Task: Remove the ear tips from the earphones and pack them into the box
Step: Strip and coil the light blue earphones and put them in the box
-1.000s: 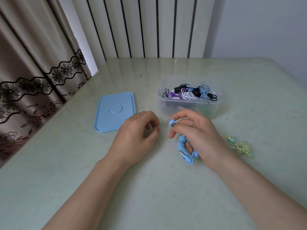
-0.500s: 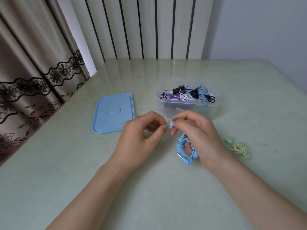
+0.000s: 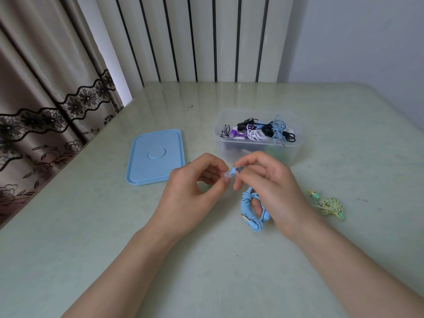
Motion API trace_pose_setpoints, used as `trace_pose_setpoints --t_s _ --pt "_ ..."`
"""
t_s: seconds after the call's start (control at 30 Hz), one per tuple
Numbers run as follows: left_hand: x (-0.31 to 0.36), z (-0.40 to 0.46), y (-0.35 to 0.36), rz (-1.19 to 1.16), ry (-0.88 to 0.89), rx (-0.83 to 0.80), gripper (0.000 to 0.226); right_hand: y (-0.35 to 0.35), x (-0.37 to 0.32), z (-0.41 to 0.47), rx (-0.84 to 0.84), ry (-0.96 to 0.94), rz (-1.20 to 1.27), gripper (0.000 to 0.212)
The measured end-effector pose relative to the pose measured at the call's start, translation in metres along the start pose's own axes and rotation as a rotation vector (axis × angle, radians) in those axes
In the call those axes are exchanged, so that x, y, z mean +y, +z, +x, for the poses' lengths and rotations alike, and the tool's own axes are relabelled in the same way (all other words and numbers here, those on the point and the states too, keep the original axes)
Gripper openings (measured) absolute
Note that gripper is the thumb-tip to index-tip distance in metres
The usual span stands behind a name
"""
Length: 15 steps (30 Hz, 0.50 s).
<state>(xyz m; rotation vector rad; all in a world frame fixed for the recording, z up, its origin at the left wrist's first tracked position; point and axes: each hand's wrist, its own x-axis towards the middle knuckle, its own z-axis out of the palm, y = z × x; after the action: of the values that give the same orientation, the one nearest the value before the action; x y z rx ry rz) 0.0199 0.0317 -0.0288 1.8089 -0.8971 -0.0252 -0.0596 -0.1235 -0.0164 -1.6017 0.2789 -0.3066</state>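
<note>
A pale green, glossy tabletop (image 3: 91, 237) fills the lower two thirds of the frame, with a white ribbed radiator (image 3: 202, 37) standing behind it at top centre and a beige curtain with black lace trim (image 3: 41, 88) hanging along the upper left. At centre left a light blue rectangular plastic lid (image 3: 156, 157) lies flat on the table. To its right, just above centre, sits a clear rectangular plastic box (image 3: 293, 148), open-topped and holding a tangle of black, white, purple and blue wired earphones (image 3: 259, 131). Two bare forearms reach in from the bottom edge and meet just in front of the box. The person's right hand (image 3: 273, 189) curls around a coiled light blue wired earphone set (image 3: 251, 210), its thumb and forefinger pinching one earbud near the tip while the cable bundle hangs below the palm with its metal plug showing. The person's left hand (image 3: 195, 189) pinches the small translucent ear tip (image 3: 227, 175) at the end of that earbud between thumb and fingertips; whether the tip is off the bud cannot be told. At right of centre a bundled yellow-green wired earphone set (image 3: 328, 204) lies on the table, apart from the hands.
</note>
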Motion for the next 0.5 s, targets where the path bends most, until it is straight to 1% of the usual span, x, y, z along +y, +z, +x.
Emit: trace_pose_setpoints --t_s 0.2,0.5 --pt "-0.0003 -0.0004 -0.0012 -0.012 0.001 0.003 0.005 -0.0008 -0.001 -0.001 -0.006 -0.01 0.043 0.004" --pt "-0.0015 -0.0003 -0.0023 -0.025 0.015 -0.018 0.007 -0.001 -0.0002 -0.0007 -0.011 -0.008 0.04 0.004"
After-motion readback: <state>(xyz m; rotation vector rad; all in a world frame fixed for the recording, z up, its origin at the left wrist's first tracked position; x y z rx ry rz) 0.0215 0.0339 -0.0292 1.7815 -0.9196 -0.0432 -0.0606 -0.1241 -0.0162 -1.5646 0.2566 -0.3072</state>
